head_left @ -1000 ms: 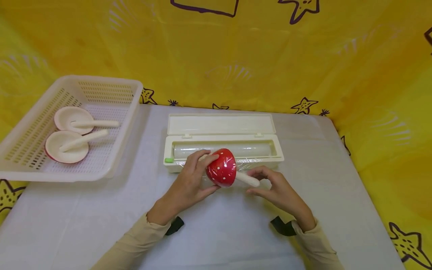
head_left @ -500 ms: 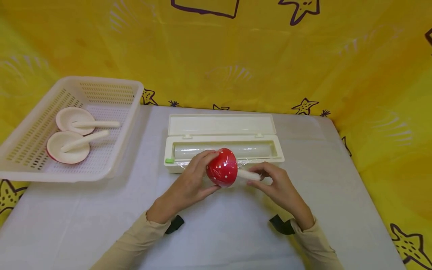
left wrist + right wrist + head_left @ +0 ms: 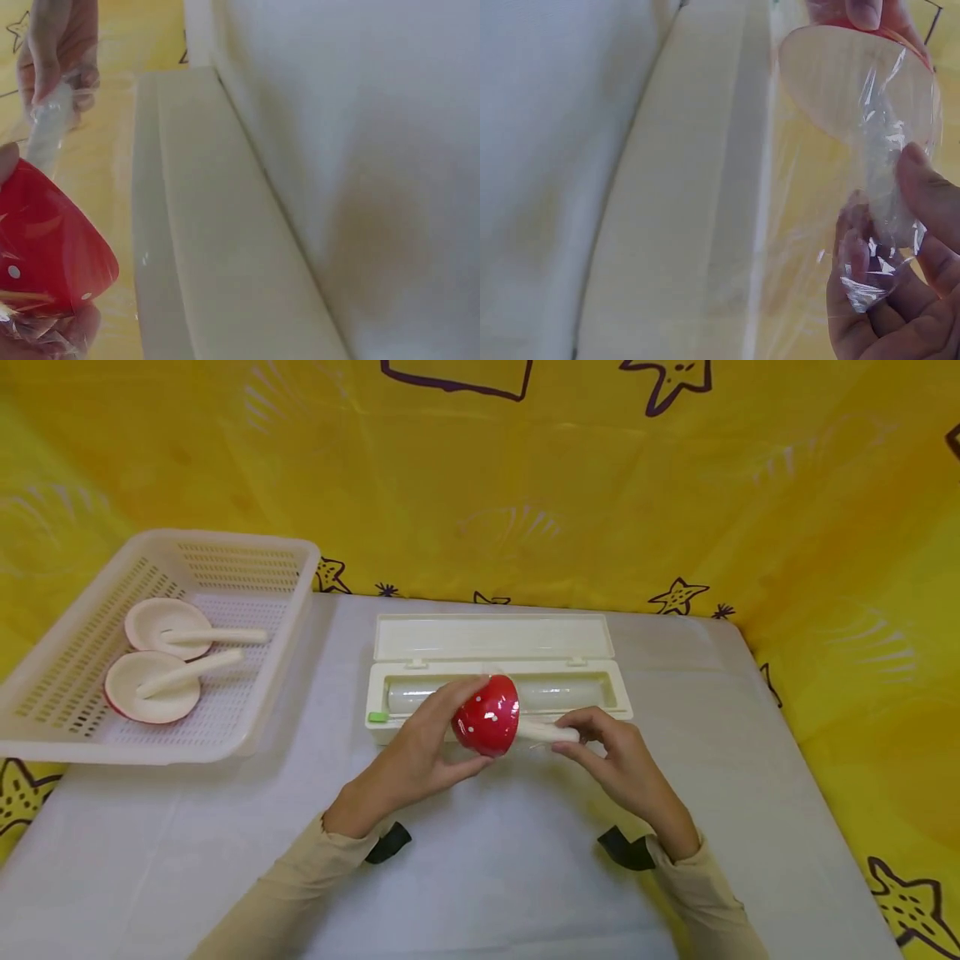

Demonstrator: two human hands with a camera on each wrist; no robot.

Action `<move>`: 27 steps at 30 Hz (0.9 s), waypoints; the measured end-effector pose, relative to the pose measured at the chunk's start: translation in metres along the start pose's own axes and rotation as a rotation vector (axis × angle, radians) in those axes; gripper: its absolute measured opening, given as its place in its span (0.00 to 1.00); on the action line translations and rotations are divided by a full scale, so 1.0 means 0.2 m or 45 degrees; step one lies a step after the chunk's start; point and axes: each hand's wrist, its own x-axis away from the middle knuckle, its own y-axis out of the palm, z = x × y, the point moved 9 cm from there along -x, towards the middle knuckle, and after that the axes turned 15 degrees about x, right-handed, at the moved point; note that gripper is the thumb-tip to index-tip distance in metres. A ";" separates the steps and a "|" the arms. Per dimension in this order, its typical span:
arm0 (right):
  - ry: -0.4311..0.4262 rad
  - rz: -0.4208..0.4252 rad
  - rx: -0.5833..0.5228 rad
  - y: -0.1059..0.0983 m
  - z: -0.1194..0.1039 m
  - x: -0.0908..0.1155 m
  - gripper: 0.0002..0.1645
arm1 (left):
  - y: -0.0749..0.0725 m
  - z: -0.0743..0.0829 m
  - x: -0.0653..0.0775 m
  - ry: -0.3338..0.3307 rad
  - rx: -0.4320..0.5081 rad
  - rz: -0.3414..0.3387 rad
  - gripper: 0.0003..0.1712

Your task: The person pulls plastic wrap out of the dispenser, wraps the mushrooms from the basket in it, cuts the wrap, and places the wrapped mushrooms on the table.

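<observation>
Over the tabletop [image 3: 510, 868], our left hand [image 3: 416, 745] has its fingers [image 3: 450, 702] round a red-capped mushroom [image 3: 487, 718], and our right hand [image 3: 628, 767] pinches its pale stem [image 3: 542, 732] through clear film [image 3: 862, 295]. Just beyond sits an open box [image 3: 495, 637] with a roll [image 3: 561, 692] inside; leftward, a basket [image 3: 112, 752] holds two more mushrooms [image 3: 152, 687]. Yellow cloth [image 3: 450, 485] hangs behind.

Yellow cloth [image 3: 420, 477] with dark-outlined stars [image 3: 678, 597] hangs behind and beside a pale-topped table [image 3: 517, 877].
</observation>
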 end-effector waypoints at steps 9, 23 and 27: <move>-0.025 0.036 -0.075 -0.06 -0.04 -0.08 0.14 | -0.08 0.01 -0.07 0.020 -0.024 0.091 0.47; -0.005 0.117 -0.200 -0.14 -0.07 -0.15 0.13 | -0.12 0.05 -0.13 0.067 -0.067 0.146 0.46; 0.001 0.133 -0.220 -0.15 -0.07 -0.16 0.13 | -0.13 0.06 -0.14 0.072 -0.077 0.153 0.46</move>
